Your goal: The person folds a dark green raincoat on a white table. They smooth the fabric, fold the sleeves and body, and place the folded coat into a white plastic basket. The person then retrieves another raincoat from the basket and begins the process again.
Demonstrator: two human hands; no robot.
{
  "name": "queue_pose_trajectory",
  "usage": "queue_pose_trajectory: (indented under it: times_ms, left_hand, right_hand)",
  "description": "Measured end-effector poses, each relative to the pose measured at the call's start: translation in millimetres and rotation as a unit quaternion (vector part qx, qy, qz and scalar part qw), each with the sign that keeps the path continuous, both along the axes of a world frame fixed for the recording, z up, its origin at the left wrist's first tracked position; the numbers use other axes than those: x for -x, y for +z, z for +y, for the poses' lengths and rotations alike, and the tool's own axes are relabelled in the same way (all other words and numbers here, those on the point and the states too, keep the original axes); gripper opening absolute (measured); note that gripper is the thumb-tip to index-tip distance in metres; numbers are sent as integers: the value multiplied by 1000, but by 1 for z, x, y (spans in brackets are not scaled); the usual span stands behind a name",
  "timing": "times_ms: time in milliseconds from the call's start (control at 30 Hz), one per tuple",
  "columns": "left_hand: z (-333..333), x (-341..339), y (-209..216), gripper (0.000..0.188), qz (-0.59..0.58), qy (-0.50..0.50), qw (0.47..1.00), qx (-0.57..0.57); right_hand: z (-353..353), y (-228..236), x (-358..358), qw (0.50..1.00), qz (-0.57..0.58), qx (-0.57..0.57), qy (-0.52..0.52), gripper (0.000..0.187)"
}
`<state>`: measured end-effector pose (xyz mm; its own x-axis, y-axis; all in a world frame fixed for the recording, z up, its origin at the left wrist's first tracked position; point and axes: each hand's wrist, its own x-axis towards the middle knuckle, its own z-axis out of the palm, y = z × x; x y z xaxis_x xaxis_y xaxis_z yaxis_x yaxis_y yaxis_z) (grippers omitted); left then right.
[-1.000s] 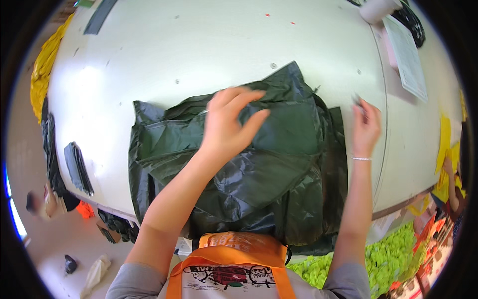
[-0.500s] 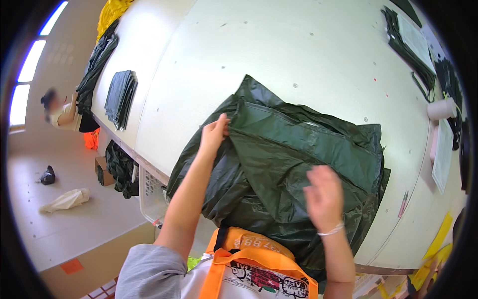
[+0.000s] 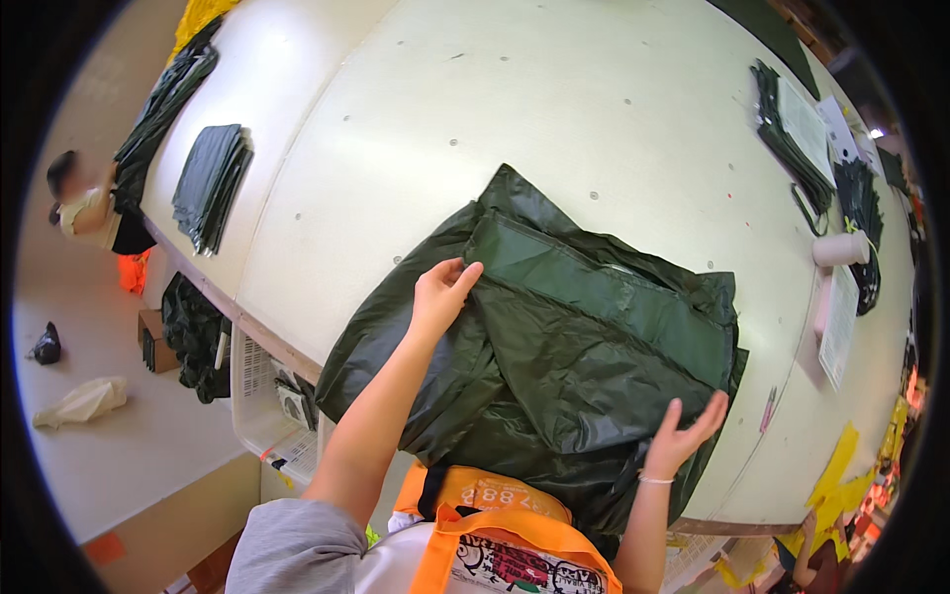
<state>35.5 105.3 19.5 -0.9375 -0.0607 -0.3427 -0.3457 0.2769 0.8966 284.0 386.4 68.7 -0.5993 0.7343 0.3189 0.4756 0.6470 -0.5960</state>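
Note:
A dark green garment point(image 3: 564, 366) of thin, shiny fabric lies crumpled in front of me, its near part hanging over the table edge. Across its far side runs a smoother, lighter green band point(image 3: 594, 282). At the left end of this band, my left hand point(image 3: 442, 295) has thumb and fingers closed on the fabric edge. My right hand point(image 3: 683, 436), with a thin bracelet at the wrist, is open over the garment's lower right part, fingers spread. Whether its fingertips press on the cloth, I cannot tell.
Folded dark pieces point(image 3: 213, 188) are stacked at the left of the white table point(image 3: 396, 119). A white plastic crate point(image 3: 252, 381) stands below the left edge. To the right are a pink pen point(image 3: 768, 409) and a white cup point(image 3: 839, 248). A person point(image 3: 89, 208) stands far left.
My right hand has moved right and down across the garment, and its fingers have spread. The garment's front flap lies flatter. My left hand stays at the band's left end; the view has shifted slightly.

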Motion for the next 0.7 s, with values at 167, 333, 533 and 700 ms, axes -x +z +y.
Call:
queue_pose_trajectory:
  times_ms: [167,333,533,700]
  left_hand:
    - [13,-1,-3,23,-46,-13,985,-163]
    - [64,-29,61,34,170,-94,970,-143]
    - [113,-62,56,40,424,-431,788,116]
    - [104,-69,1,33,427,-536,697,211]
  right_hand:
    - [57,-28,-16,766,227,592,-105,51]
    - [12,39,50,914,186,361,7,42]
    - [-45,1,72,916,-213,98,325,32]
    - [-44,-17,55,881,-222,234,346,36]
